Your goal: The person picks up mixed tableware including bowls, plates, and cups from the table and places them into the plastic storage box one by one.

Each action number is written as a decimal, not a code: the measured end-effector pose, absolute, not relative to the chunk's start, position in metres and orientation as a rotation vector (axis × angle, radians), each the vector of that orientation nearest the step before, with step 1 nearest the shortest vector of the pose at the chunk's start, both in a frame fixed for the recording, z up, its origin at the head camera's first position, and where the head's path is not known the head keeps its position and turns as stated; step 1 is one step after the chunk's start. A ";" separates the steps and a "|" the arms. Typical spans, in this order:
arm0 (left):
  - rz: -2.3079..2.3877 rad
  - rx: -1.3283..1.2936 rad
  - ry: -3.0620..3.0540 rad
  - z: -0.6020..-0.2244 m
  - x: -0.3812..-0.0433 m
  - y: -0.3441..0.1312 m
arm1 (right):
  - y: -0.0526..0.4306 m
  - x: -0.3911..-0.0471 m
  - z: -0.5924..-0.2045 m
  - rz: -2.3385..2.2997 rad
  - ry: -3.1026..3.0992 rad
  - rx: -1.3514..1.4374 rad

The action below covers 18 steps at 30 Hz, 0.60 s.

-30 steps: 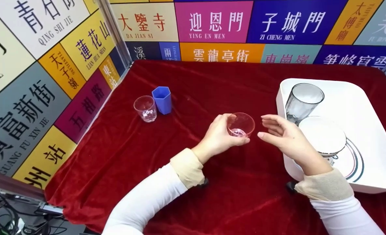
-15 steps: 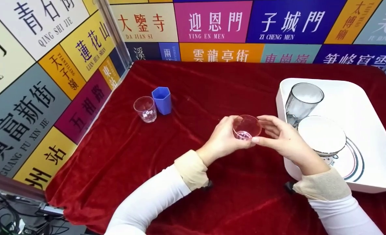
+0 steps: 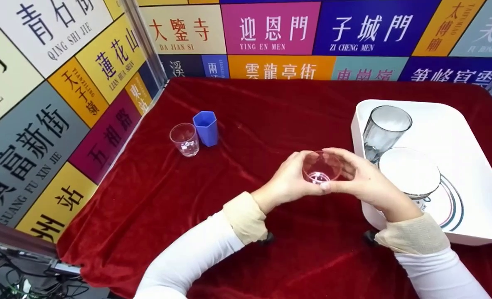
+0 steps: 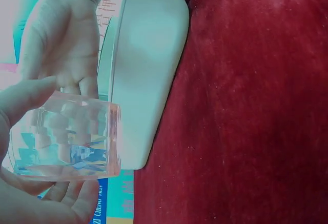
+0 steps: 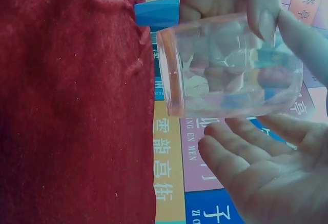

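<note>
Left fingers [image 4: 86, 199] curled | right fingers [image 5: 221, 152] curved | thumbs [image 3: 342, 186] close together | arms [image 3: 196, 245] converging

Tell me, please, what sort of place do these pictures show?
Probably a staged recording booth, not a home kitchen: colorful panels printed with Chinese characters and romanized names enclose it, a red cloth covers the work surface, and tangled cables lie at the lower left.
</note>
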<state>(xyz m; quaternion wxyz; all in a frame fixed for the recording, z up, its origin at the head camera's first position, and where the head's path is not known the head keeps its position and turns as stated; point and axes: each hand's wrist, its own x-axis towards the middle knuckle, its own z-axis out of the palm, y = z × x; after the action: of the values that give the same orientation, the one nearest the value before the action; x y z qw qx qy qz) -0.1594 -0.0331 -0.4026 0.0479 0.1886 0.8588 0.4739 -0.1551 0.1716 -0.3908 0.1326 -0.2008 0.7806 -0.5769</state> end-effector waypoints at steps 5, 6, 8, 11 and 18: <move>1.381 0.696 2.623 -0.400 -0.156 -0.035 | 0.175 -0.155 -0.392 -1.602 2.257 -0.681; 1.371 0.711 2.629 -0.400 -0.156 -0.035 | 0.175 -0.155 -0.392 -1.591 2.264 -0.683; 1.364 0.717 2.637 -0.401 -0.156 -0.035 | 0.175 -0.155 -0.392 -1.573 2.281 -0.676; 1.360 0.703 2.641 -0.403 -0.156 -0.036 | 0.175 -0.155 -0.392 -1.545 2.307 -0.662; 1.393 0.689 2.621 -0.405 -0.156 -0.036 | 0.174 -0.155 -0.392 -1.533 2.326 -0.646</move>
<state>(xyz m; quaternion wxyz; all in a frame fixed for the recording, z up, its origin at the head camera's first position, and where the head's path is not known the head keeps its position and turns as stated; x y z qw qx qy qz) -0.1559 -0.0365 -0.4048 0.0471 0.2258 0.8592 0.4568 -0.1551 0.1743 -0.3924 0.1407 -0.2238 0.8053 -0.5306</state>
